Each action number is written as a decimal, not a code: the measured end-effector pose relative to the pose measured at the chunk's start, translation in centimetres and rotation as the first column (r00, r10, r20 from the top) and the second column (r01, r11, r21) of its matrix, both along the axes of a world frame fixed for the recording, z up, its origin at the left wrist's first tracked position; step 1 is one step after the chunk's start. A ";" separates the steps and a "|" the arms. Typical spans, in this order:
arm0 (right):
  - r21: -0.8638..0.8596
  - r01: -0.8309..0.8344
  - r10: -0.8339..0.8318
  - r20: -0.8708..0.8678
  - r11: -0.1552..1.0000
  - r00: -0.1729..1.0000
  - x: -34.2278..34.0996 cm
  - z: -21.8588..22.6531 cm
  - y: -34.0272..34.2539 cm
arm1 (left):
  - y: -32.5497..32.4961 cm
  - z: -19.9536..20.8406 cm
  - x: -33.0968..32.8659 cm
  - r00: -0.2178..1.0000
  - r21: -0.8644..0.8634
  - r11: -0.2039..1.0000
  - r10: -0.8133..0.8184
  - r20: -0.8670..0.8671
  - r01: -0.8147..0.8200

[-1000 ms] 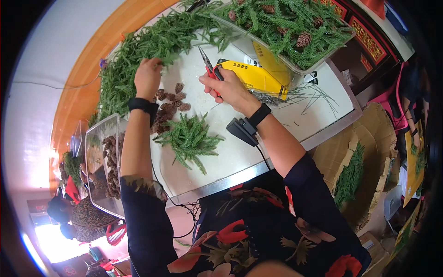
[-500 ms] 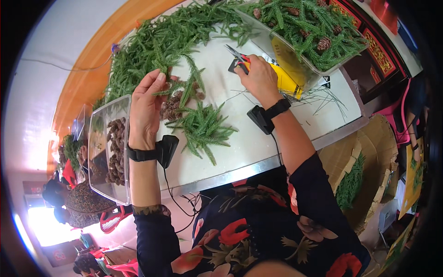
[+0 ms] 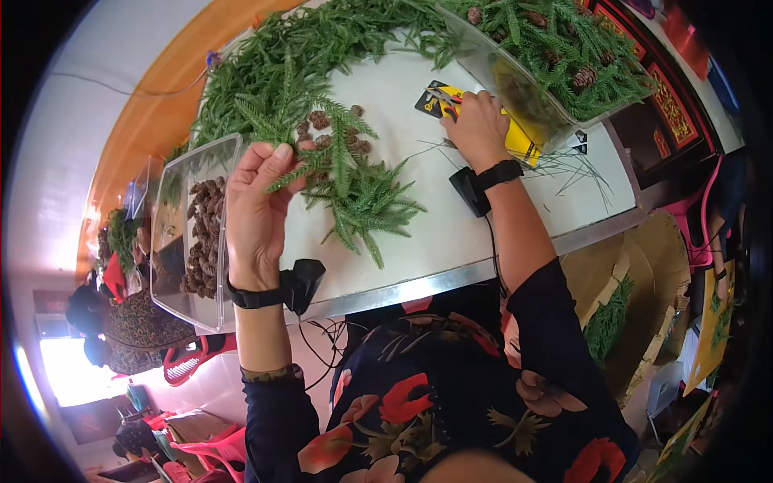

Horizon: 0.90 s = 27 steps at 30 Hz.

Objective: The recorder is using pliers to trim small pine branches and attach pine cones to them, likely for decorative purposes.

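My left hand (image 3: 259, 189) pinches a green artificial pine sprig (image 3: 288, 105) between thumb and fingers, its branches spreading over the white tabletop. Beside it, small brown pine cones (image 3: 320, 119) sit partly covered by the needles, and a loose bunch of pine sprigs (image 3: 366, 201) lies nearer to me. At the right, my right hand (image 3: 477, 133) curls over the handles of pliers (image 3: 451, 105) with red-orange and black grips. The pliers' jaws point away to the left, over a black and yellow card (image 3: 427, 102). The right fingertips are partly hidden.
Green sprigs (image 3: 322, 36) are heaped along the far edge. A clear bin (image 3: 229, 161) of pine cones stands left; another clear bin (image 3: 555, 129) holds sprigs with cones at far right. Thin green wires (image 3: 576, 173) lie right of my right hand. A cardboard box (image 3: 644, 249) stands beyond the table.
My right hand has brought the pliers down over the card. The sprig in my left hand has shifted, and more small cones show beside it. The whole view has moved slightly.
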State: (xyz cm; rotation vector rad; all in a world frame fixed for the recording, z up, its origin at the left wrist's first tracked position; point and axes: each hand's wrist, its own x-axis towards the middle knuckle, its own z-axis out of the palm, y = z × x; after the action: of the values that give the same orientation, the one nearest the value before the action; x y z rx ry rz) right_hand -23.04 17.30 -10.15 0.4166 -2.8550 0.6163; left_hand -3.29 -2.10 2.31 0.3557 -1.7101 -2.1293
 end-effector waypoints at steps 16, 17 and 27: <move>-0.410 -0.847 0.696 -0.496 0.339 0.519 11.0 7.6 -3.4 | 1.6 -1.9 4.5 0.989 0.515 0.847 -0.076 -0.128 0.132; -0.511 -0.799 0.717 -0.423 0.317 0.555 11.2 7.5 -3.4 | 2.1 -1.7 4.5 0.993 0.471 0.877 -0.049 -0.105 0.093; -0.828 -0.391 0.816 0.129 0.401 0.563 12.7 9.1 -1.7 | 3.4 -2.4 5.9 0.848 -0.632 0.571 0.422 -0.320 -0.523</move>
State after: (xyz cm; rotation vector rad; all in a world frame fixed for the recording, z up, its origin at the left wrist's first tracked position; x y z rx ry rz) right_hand -10.32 15.60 -1.01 1.4007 -2.3812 2.2495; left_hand 2.61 1.34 -0.07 0.3726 -1.9149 -0.9767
